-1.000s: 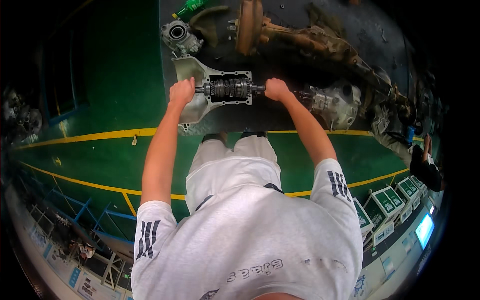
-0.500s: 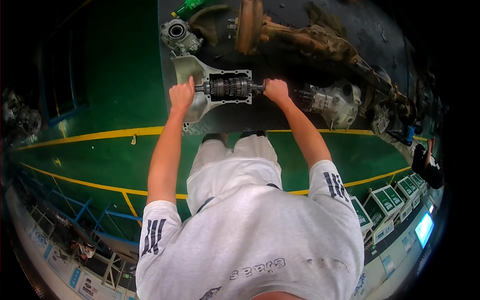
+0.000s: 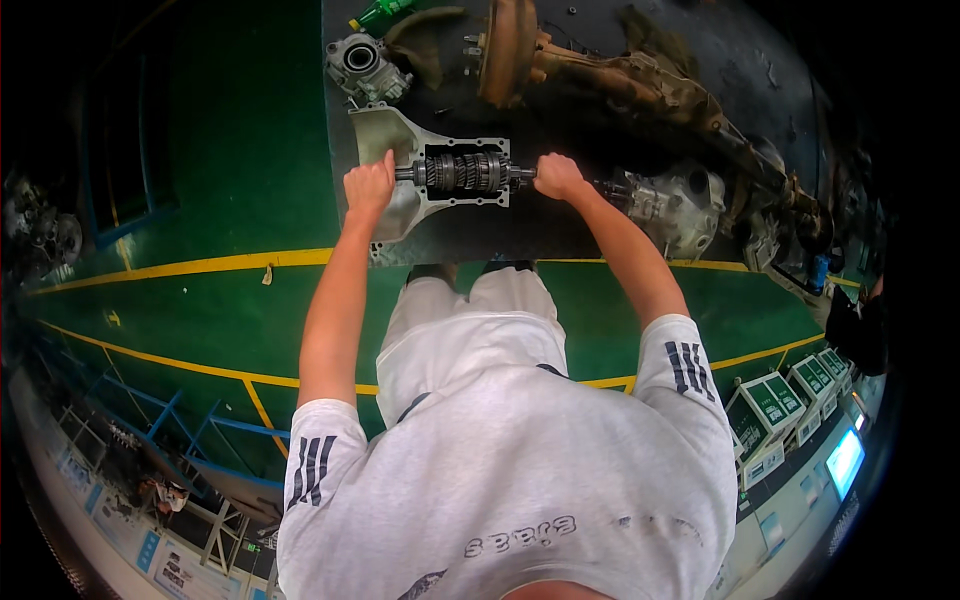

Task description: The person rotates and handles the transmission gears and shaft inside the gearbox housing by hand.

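A dark steel gear shaft (image 3: 466,172) with several toothed gears lies lengthwise in the opening of a grey metal gearbox housing half (image 3: 400,134) on the dark workbench. My left hand (image 3: 370,187) is closed round the shaft's left end, over the flared bell of the housing. At the other end, just past the housing's right edge, my right hand (image 3: 558,176) is closed on the shaft's tip. The fingers of both hands curl underneath and are partly hidden.
Above the housing stands a grey cast casing (image 3: 362,64) with a round bore. A rusty axle with a drum (image 3: 508,55) runs along the far side. Another metal casing (image 3: 683,208) lies right. A green bottle (image 3: 382,10) rests at the bench's far left corner.
My right hand has shifted slightly right, and more of the shaft's right end shows. My left hand keeps its grip. The whole view has moved a little.
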`<action>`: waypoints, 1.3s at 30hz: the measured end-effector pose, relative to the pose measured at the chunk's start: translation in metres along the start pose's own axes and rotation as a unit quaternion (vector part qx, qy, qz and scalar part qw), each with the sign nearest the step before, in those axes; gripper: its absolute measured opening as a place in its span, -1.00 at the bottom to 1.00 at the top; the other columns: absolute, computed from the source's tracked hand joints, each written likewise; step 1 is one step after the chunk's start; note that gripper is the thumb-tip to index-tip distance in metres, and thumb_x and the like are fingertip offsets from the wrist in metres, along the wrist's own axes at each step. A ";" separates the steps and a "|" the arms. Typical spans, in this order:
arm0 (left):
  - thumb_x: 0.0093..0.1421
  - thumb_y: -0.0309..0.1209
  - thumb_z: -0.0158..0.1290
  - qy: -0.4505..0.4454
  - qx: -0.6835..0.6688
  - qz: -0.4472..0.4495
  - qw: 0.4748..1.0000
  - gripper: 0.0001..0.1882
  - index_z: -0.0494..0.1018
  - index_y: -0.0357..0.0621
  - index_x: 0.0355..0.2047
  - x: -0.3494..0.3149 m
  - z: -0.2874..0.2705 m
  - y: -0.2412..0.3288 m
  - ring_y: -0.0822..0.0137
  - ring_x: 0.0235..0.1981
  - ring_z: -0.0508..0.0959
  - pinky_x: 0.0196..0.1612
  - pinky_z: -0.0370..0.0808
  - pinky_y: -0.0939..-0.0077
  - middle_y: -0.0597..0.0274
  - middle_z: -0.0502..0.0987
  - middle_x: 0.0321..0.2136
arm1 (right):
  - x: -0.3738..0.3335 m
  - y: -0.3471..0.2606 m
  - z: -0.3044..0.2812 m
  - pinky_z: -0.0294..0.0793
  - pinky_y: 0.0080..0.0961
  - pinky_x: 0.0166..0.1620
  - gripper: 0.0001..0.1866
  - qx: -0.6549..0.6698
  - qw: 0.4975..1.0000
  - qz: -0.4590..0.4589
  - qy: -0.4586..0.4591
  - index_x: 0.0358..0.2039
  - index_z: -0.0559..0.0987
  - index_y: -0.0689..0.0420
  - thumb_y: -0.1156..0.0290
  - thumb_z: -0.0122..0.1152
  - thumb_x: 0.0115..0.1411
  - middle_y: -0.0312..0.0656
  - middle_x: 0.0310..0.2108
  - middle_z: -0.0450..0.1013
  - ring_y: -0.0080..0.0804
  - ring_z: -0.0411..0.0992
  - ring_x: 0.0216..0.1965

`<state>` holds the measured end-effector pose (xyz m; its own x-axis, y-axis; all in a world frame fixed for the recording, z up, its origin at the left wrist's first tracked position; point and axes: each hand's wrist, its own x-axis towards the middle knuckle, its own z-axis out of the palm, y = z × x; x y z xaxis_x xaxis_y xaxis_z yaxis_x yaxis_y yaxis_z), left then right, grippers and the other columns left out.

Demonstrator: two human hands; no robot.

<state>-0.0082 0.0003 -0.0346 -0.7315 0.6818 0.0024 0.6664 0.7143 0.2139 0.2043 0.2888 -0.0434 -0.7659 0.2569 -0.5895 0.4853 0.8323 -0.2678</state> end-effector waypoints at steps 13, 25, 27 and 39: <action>0.29 -0.14 -0.23 -0.061 0.012 -0.030 0.998 -0.40 0.52 -0.23 -0.75 0.006 -0.011 0.009 -0.15 -0.62 0.54 -0.47 0.49 0.05 -0.17 0.50 -0.68 | 0.011 0.003 -0.025 0.49 -0.16 -0.18 -0.69 0.085 0.978 -0.033 -0.188 -0.48 0.58 0.38 0.34 0.13 -0.12 0.22 -0.36 0.50 0.12 0.49 -0.27; 0.32 -0.10 -0.31 -0.126 0.006 -0.064 0.990 -0.36 0.54 -0.26 -0.68 0.008 -0.015 0.011 -0.18 -0.50 0.56 -0.34 0.50 0.00 -0.21 0.53 -0.58 | -0.003 -0.001 0.023 0.53 -0.18 -0.31 -0.75 -0.032 0.991 0.042 0.125 -0.59 0.61 0.19 0.24 0.15 -0.08 0.06 -0.51 0.52 0.01 0.52 -0.42; 0.32 -0.10 -0.30 -0.119 0.017 -0.083 0.989 -0.37 0.54 -0.25 -0.68 0.008 -0.016 0.011 -0.19 -0.49 0.56 -0.34 0.50 -0.01 -0.21 0.53 -0.58 | -0.003 0.000 0.010 0.53 -0.17 -0.24 -0.76 -0.042 0.998 0.008 0.046 -0.59 0.61 0.24 0.31 0.12 -0.11 0.12 -0.48 0.52 0.03 0.53 -0.38; 0.31 -0.11 -0.30 -0.124 -0.007 -0.084 0.989 -0.39 0.54 -0.27 -0.65 0.013 -0.015 0.012 -0.20 -0.45 0.56 -0.30 0.50 0.01 -0.21 0.54 -0.54 | -0.051 -0.063 -0.036 0.23 -0.23 0.11 -0.20 0.112 0.953 -0.174 0.220 0.05 0.35 0.18 0.18 0.46 -0.21 -0.09 0.09 0.26 -0.11 0.20 0.12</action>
<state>-0.0123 0.0151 -0.0170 -0.7726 0.5729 -0.2737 0.5351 0.8196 0.2050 0.1976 0.2410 0.0310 -0.9756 0.2070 -0.0726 0.2106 0.7911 -0.5743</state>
